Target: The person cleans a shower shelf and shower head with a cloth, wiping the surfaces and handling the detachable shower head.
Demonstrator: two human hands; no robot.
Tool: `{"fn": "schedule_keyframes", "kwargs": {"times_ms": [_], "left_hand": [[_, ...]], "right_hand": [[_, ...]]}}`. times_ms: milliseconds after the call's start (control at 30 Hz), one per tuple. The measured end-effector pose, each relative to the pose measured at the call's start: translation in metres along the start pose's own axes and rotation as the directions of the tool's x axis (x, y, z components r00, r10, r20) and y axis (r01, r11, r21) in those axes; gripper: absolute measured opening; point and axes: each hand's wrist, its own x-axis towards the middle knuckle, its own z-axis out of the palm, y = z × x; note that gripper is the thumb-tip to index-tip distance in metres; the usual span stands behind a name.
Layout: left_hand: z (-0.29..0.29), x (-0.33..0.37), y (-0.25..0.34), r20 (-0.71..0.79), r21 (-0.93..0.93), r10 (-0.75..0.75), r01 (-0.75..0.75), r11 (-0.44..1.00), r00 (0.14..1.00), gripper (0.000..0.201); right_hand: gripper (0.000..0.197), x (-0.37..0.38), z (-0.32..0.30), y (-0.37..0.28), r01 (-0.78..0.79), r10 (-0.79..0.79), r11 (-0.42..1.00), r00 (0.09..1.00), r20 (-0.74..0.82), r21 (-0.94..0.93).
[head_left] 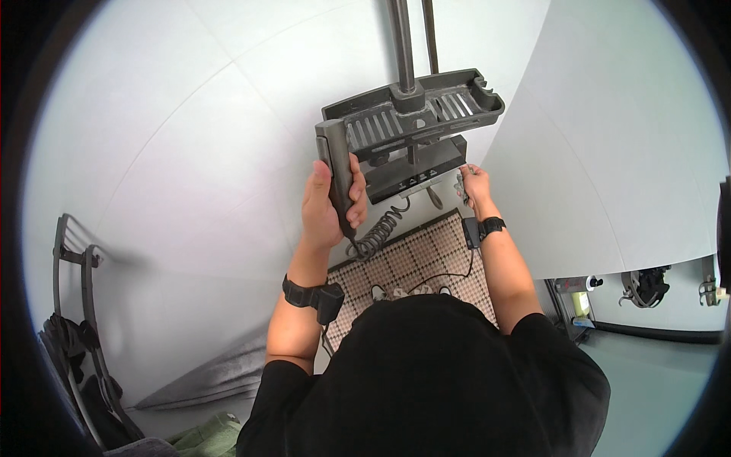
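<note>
Left hand (329, 202) clenched round the dark shower handset (338, 171) (coiled hose (378, 232) dangling below), right hand (474, 185) pinching a small grey knob (461, 183) beside the slotted shelf (415, 113).

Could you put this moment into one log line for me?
left hand: grips dark shower handset | right hand: at wall control, grip unclear | above: slotted shelf on pole
</note>
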Motion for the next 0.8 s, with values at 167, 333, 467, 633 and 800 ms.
{"fn": "schedule_keyframes", "kwargs": {"times_ms": [167, 333, 467, 633, 800], "left_hand": [[0.004, 0.0, 0.003, -0.043, 0.082, 0.001, 0.003, 0.997, 0.999, 0.066], [0.006, -0.003, 0.003, 0.053, -0.089, 0.041, -0.036, 0.995, 0.998, 0.065], [0.006, -0.003, 0.004, 0.059, 0.018, 0.017, -0.018, 1.0, 0.998, 0.065], [0.005, -0.004, 0.001, -0.024, 0.02, 0.076, -0.076, 0.997, 0.997, 0.063], [-0.004, 0.0, -0.001, -0.043, 0.001, 0.067, -0.067, 0.998, 0.997, 0.063]], "right_hand": [[0.019, -0.002, 0.001, 0.0, 0.001, -0.004, 0.999, 0.999, 0.042, 0.052], [0.018, -0.001, -0.002, 0.007, 0.004, -0.009, 0.998, 0.998, 0.067, 0.066], [0.018, 0.002, -0.008, 0.012, 0.009, -0.017, 0.997, 0.995, 0.096, 0.075], [0.018, 0.0, -0.007, 0.01, -0.007, 0.002, 0.998, 0.997, 0.078, 0.069], [0.022, 0.011, -0.015, 0.003, -0.053, 0.021, 0.99, 0.973, 0.231, 0.134]]}}
